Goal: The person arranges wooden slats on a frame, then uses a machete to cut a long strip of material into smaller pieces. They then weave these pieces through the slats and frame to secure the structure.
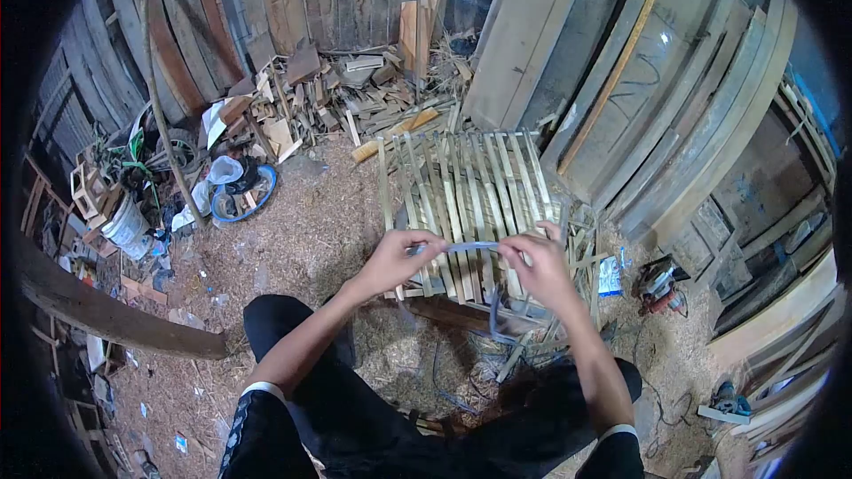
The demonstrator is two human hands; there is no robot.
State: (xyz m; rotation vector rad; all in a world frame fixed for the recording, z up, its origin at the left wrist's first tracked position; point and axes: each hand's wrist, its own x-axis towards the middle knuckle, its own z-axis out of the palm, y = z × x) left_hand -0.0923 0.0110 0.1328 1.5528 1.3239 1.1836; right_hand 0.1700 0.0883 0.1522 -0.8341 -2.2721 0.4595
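A thin grey-blue flexible strip [472, 247] is stretched between my two hands. My left hand [404, 259] pinches one end, and my right hand [534, 263] pinches the other side. Some of the strip's length hangs loose below my right hand. Beneath and beyond the hands lies a panel of narrow wooden slats [454, 200], set side by side with gaps between them. My hands are above its near edge.
Wood scraps [355, 93] are heaped against the plank wall. To the left are a blue basin [270, 179] and a white bucket [129, 232]. A power tool [662, 289] lies at right, below leaning door panels [661, 62]. Shavings cover the floor.
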